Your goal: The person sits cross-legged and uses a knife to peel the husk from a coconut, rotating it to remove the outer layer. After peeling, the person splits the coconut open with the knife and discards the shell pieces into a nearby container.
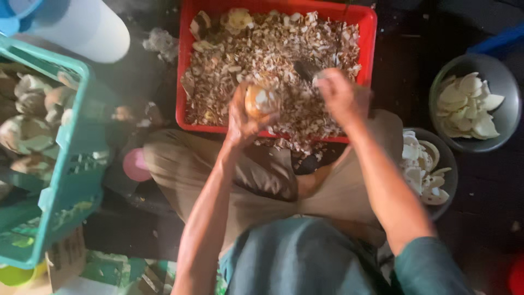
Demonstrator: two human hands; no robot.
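Dark floor, dim light, person seated cross-legged in tan trousers, seen from above. Red plastic tray (183, 82) sits on the floor just past the knees, filled with pale brown and white peel shavings (273, 49). Left hand (243, 117) raised over the near edge of the tray, fingers curled around a small rounded brown-skinned piece (259, 101), part of its white flesh already bared and facing up toward the camera; piece is roughly round, slightly longer from lower left to upper right, tipped toward the right hand. Right hand (341, 95) just beside it, closed in a fist on a dark blade tool (305, 70); only a dark stub shows above the knuckles, pointing up-left over the shavings, motion blur so the edge cannot be made out. Hands near each other, not touching. Left of the person: teal slatted crate (71, 158) holding brownish unpeeled pieces (27, 131). White cylinder (82, 27) top left. Pink round thing (134, 164) by the left knee. Right side: two grey metal bowls, the far bowl (507, 117) with white peeled slices, the near bowl (450, 164) partly behind the right forearm, also with white pieces. Blue-grey shirt at bottom.
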